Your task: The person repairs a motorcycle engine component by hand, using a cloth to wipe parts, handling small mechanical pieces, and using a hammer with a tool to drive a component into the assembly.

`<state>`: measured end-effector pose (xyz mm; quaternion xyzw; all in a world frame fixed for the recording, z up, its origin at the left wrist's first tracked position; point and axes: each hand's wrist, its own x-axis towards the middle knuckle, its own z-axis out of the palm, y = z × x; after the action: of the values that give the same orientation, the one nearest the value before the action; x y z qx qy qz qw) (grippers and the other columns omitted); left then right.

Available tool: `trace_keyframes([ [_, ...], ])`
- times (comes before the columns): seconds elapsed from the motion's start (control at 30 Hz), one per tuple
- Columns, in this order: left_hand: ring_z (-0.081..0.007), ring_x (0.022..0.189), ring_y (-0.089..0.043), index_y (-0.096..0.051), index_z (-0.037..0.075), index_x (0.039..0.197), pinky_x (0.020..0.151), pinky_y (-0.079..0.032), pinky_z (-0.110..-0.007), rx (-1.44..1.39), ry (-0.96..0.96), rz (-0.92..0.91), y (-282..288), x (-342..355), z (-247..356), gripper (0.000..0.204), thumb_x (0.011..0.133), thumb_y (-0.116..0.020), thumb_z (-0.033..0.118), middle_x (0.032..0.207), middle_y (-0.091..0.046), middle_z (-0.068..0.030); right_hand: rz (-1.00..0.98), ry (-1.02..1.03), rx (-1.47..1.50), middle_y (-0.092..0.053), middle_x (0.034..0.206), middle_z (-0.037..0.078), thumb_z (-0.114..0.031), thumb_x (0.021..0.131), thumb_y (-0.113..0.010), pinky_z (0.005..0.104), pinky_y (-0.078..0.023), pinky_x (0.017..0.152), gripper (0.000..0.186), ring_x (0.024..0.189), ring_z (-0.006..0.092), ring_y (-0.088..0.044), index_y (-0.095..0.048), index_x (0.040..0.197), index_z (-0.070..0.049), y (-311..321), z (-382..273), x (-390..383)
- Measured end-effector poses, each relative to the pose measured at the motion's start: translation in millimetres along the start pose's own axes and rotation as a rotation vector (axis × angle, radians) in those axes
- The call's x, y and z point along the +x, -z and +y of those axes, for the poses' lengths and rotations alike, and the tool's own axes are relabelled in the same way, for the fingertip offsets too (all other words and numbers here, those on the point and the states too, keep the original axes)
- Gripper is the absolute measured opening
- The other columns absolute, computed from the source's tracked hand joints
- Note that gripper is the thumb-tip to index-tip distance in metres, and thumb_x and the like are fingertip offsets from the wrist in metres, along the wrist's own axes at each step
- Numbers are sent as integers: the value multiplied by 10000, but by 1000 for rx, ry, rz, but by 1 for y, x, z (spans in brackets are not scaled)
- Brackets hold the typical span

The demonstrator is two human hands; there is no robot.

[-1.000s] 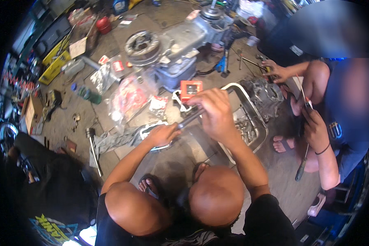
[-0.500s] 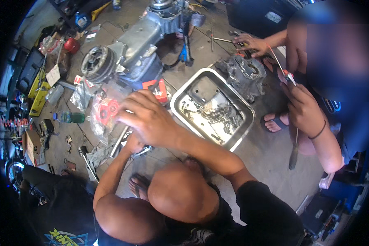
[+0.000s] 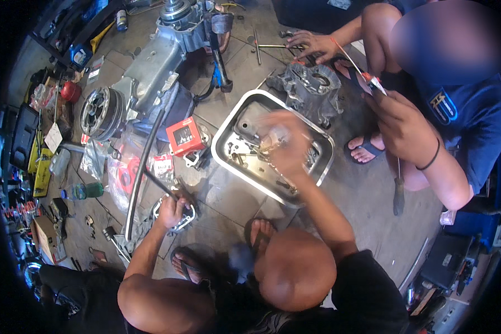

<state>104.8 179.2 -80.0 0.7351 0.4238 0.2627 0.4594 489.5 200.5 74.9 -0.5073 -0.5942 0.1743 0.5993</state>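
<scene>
My left hand [image 3: 171, 211] grips the stem of a long T-handled wrench [image 3: 145, 161], low over a metal cover with a white rim [image 3: 183, 221] on the grey rag. The wrench's crossbar slants up past a red open box [image 3: 185, 136]. My right hand [image 3: 286, 145] is over a rectangular steel tray [image 3: 224, 172] holding a dark plate and loose small metal parts. That hand is blurred by motion, so its fingers and anything in them are unclear. A rough grey casting [image 3: 325, 100] lies beyond the tray.
A large engine unit [image 3: 150, 61] stands back left. A co-worker [image 3: 462, 150] crouches right, holding a red-nozzled tool [image 3: 373, 83]. Bags [image 3: 119, 186], a green bottle [image 3: 86, 191] and yellow tool pieces [image 3: 42, 170] lie left. A black toolbox [image 3: 445, 261] is at lower right.
My right hand has let go of the wrench and moved right, over the tray. My left hand still holds the wrench. The camera's view has shifted.
</scene>
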Motion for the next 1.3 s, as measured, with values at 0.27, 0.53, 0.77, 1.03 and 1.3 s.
trace_keyframes([
  [0.27, -329, 769, -675, -625, 21, 930, 702, -526, -423, 195, -74, -192, -2, 17, 31, 121, 984, -532, 76, 897, -691, -147, 621, -380, -562, -702, 1096, 66, -40, 897, -687, 282, -490, 916, 314, 998, 150, -650, -660, 1210, -35, 284, 322, 44],
  [0.53, -339, 743, -669, -592, 37, 996, 657, -509, -434, 123, 4, -217, 11, 14, 39, 198, 1016, -520, 220, 891, -683, -143, -149, -613, -886, -669, 1285, 195, -107, 902, -642, 363, -473, 1009, 412, 1196, 274, -644, -622, 1299, 5, 255, 342, 106],
  [0.77, -341, 702, -668, -513, 41, 1011, 626, -520, -433, 88, -76, -267, 4, 8, 10, 149, 995, -586, 169, 839, -671, -164, -325, -418, -1034, -671, 1252, 232, -314, 908, -648, 409, -466, 1012, 514, 1177, 355, -642, -601, 1326, -18, 280, 336, 154],
  [1.03, -342, 665, -667, -519, 35, 1015, 597, -519, -421, 129, -183, -99, 1, 6, 15, 184, 1008, -582, 208, 847, -677, -166, -280, -498, -830, -659, 1249, 261, -373, 935, -617, 403, -467, 1003, 511, 1210, 356, -631, -637, 1267, 15, 275, 314, 160],
  [1.3, -375, 683, -658, -522, 21, 1029, 626, -513, -467, 121, -132, -180, -4, 1, -8, 234, 1015, -566, 250, 872, -682, -175, 119, -781, -828, -655, 825, 71, -410, 933, -669, 337, -457, 719, 445, 785, 185, -609, -684, 1007, 29, 291, 242, 66],
])
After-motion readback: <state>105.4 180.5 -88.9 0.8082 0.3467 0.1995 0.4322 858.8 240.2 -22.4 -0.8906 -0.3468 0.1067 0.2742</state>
